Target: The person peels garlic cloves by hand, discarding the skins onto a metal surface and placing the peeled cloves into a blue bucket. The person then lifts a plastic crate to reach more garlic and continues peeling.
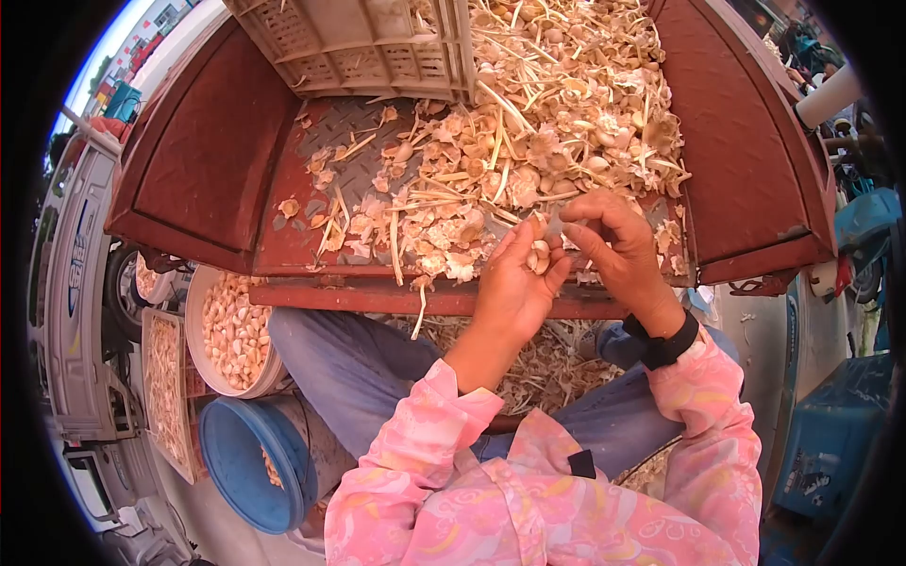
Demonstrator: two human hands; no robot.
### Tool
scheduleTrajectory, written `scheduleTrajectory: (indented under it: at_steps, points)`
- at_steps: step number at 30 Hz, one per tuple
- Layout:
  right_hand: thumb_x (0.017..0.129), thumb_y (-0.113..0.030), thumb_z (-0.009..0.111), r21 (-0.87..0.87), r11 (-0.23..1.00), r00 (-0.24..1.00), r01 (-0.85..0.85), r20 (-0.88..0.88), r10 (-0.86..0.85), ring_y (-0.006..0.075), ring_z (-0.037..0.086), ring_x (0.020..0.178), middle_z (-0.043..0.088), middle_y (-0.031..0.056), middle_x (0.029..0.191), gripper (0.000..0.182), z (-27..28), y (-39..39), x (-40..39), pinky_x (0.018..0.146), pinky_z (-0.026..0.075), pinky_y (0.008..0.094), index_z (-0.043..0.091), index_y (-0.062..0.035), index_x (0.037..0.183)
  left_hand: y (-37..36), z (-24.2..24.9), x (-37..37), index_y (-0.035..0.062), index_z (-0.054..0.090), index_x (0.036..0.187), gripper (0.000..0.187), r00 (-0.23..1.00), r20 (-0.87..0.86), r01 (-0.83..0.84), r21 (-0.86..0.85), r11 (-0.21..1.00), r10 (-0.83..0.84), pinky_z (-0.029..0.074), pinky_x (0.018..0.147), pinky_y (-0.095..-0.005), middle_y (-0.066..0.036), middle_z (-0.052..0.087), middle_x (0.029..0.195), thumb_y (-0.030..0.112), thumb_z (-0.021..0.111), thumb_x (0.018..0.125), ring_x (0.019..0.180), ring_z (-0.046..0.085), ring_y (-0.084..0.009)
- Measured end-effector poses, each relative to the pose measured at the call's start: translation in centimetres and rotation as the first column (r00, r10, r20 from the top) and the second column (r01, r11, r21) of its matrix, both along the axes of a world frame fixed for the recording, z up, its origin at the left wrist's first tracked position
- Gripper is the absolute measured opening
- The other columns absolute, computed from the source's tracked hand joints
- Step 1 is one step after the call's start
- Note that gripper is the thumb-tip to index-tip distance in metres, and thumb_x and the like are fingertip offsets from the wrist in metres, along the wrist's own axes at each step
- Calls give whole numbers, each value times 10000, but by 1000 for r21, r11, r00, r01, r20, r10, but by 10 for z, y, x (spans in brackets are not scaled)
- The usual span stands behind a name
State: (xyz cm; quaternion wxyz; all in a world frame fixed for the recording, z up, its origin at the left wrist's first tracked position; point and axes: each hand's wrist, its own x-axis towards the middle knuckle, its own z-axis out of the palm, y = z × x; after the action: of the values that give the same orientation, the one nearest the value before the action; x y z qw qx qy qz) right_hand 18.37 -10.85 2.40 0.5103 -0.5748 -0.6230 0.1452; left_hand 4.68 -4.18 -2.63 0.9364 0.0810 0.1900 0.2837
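My left hand (517, 288) is closed around garlic cloves (538, 257) near the front edge of the red truck bed (425, 298). Beside it, my right hand (618, 247) pinches a small pale piece (555, 226), perhaps skin or a clove; its details are too small to tell. The two hands nearly touch at the fingertips. Behind them lies a broad heap of garlic skins, stalks and bulbs (566, 123) on the metal bed.
A plastic crate (368, 52) stands on the bed at the back left. At the lower left are a white bucket of cloves (274, 370), a blue bucket (300, 462) and a shallow crate (175, 457). Red side panels (755, 151) flank the bed.
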Motion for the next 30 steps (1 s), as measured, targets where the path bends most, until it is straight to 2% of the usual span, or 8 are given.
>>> scheduleTrajectory:
  at_steps: [7, 8, 10, 14, 17, 21, 22, 30]
  points:
    - [833, -91, 624, -92, 987, 949, -131, 278, 152, 255, 574, 690, 586, 102, 839, 104, 11, -7, 2, 599, 453, 333, 592, -9, 888, -8, 16, -20, 68, 522, 994, 175, 952, -288, 220, 424, 879, -99, 313, 427, -144, -29, 532, 712, 236, 477, 969, 573, 465, -61]
    - [848, -99, 624, -58, 991, 945, -121, 299, 133, 197, 576, 646, 586, 65, 796, 105, 11, -8, 1, 578, 450, 315, 580, -4, 857, -12, 15, -19, 72, 524, 992, 179, 949, -310, 204, 455, 867, -61, 314, 421, -141, -26, 524, 696, 246, 492, 964, 560, 458, -54]
    - [867, -104, 611, -112, 989, 988, -101, -127, 86, 141, 561, 612, 577, 36, 755, 103, 4, -16, -14, 552, 439, 294, 583, -6, 855, -21, 9, -17, 69, 521, 994, 182, 971, -240, 126, 459, 879, -14, 307, 418, -142, -30, 523, 696, 246, 493, 964, 552, 445, -57]
    - [903, -111, 576, -233, 972, 708, -28, -692, -145, 52, 523, 566, 563, -5, 700, 116, -1, -22, 0, 511, 412, 252, 587, -9, 851, -29, 44, -22, 60, 516, 1003, 213, 991, -59, 133, 464, 876, -119, 298, 434, -164, -47, 515, 687, 268, 490, 965, 551, 425, -75]
    - [901, -123, 574, -281, 919, 921, 277, -195, -337, 53, 513, 566, 543, 4, 662, 113, -4, -20, 36, 505, 404, 250, 594, -16, 868, -56, 96, -49, 17, 515, 1009, 256, 898, 203, 194, 613, 766, -390, 323, 507, -231, -76, 523, 692, 267, 490, 961, 582, 441, -111]
    - [815, -80, 602, -167, 928, 864, 333, 448, -229, 277, 598, 722, 567, 93, 802, 69, -18, -19, 36, 622, 457, 386, 586, -65, 880, -80, 138, -52, -19, 548, 944, 210, 622, 480, 122, 722, 681, -619, 400, 552, -302, -112, 575, 747, 185, 500, 951, 640, 519, -184]
    - [790, -63, 598, -177, 912, 831, 369, 503, -238, 353, 568, 822, 563, 115, 875, 90, -13, -18, 28, 678, 451, 431, 565, -69, 873, -89, 140, -54, -24, 558, 938, 212, 595, 516, 117, 703, 702, -616, 417, 566, -307, -113, 586, 769, 182, 507, 949, 663, 544, -202]
    - [784, -118, 635, -309, 881, 806, 357, 580, -123, 361, 583, 774, 570, 143, 809, 130, -5, -12, 29, 657, 456, 444, 549, -34, 834, -107, 146, -59, -32, 593, 924, 203, 483, 670, 154, 569, 808, -564, 470, 622, -311, -116, 619, 835, 160, 528, 943, 747, 623, -247]
